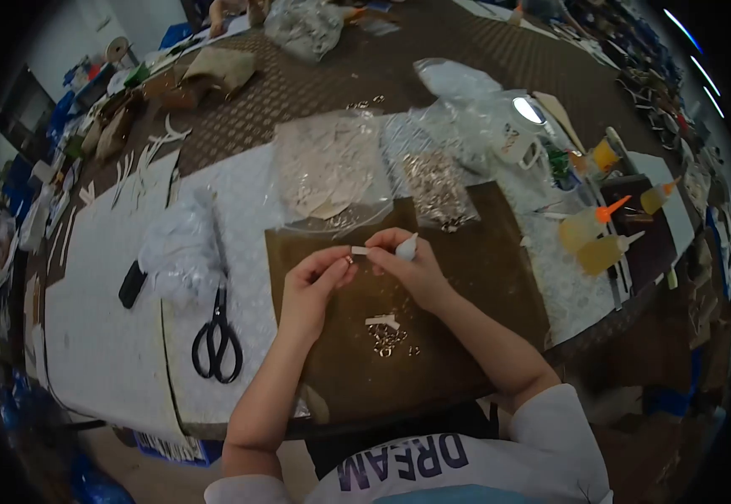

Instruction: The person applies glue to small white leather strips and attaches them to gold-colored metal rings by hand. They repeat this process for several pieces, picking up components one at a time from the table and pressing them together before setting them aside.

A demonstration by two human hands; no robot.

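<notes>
Over the brown mat, my two hands are close together. My left hand pinches one end of a small white strip, with a small metal ring at its fingertips. At the strip's other end are the fingers of my right hand, which also hold a small white bottle with its tip pointing up. Below the hands, several metal rings lie in a loose pile, with short white strips at its top edge.
Black scissors and a white plastic bag lie to the left. Ahead are a bag of pale pieces and a bag of metal parts. Yellowish bottles stand at the right. Another person's hand shows at the far edge.
</notes>
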